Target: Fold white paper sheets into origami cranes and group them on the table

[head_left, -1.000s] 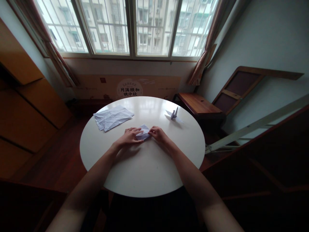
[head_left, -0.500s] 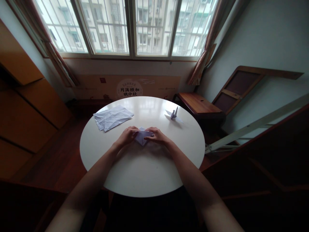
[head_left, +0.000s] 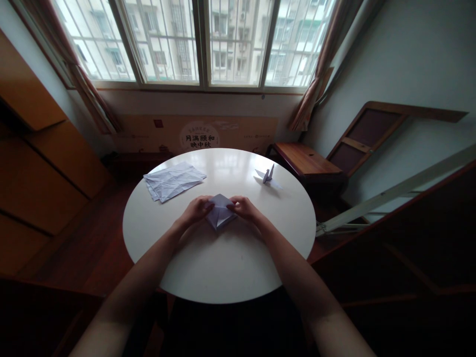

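A folded sheet of white paper point(head_left: 220, 210), roughly diamond-shaped with a crease down its middle, is held over the middle of the white round table point(head_left: 223, 272). My left hand point(head_left: 198, 208) pinches its left side, thumb on top. On the opposite side my right hand point(head_left: 243, 207) grips the right corner the same way. Both hands are closed on the paper, and the fingers beneath it are hidden. One point of the paper faces me, lower than the rest; another points toward the window.
Creased paper sheets point(head_left: 174, 181) lie stacked at the table's left back. A folded paper crane point(head_left: 267, 174) stands at the right back. Beyond the table on the right is a low wooden bench point(head_left: 308, 158). A long printed box point(head_left: 230, 131) rests below the window.
The top flap, folded across the paper before, is now opened out into a wider diamond. Both hands have barely shifted and keep hold of the sides.
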Motion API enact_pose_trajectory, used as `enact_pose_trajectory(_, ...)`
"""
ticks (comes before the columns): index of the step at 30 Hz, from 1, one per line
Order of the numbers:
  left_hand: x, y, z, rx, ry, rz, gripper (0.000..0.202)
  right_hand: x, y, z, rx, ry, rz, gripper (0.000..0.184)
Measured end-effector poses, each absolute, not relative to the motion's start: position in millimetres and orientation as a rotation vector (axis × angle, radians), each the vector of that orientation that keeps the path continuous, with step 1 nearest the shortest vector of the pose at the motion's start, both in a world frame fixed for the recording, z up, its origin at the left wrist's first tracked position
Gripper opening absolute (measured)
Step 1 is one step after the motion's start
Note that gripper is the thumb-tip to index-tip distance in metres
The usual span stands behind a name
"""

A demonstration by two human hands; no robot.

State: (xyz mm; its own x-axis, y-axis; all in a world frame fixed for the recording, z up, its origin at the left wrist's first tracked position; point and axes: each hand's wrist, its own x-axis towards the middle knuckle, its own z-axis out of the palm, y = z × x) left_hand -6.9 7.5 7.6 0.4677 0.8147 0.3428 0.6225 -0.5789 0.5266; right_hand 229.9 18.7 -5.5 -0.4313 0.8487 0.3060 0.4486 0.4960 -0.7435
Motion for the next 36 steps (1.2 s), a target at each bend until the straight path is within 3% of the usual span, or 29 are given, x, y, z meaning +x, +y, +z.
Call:
enact_pose_trajectory(6, -6, 7, 7, 2.279, 1.263, 0.809, 0.029, 228, 10, 4, -1.071, -2.011, 0.904, 0.043)
enact_pose_trajectory(12, -4, 12, 4, 2.302, 1.237, 1.108, 0.045, 225, 9, 5, -1.093, -1.987, 0.924, 0.029)
enact_pose_trajectory(18, 1, 0, 17, 2.414, 1.278, 1.268, 0.038, 228, 18, 3, -1.24, -1.878, 0.744, 0.022)
enact_pose_trajectory(24, 8, -13, 24, 2.651, 1.207, 1.084, 0.037, 233, 22, 5, -1.367, -1.76, 0.637, 0.015)
enact_pose_trajectory(30, 15, -13, 22, 2.722, 1.048, 0.88, 0.015, 235, 23, 2, -1.409, -1.731, 0.66, 0.012)
enact_pose_trajectory(36, 13, -8, 18, 2.703, 1.084, 0.828, 0.018, 239, 27, 1, -1.502, -1.653, 0.567, 0.013)
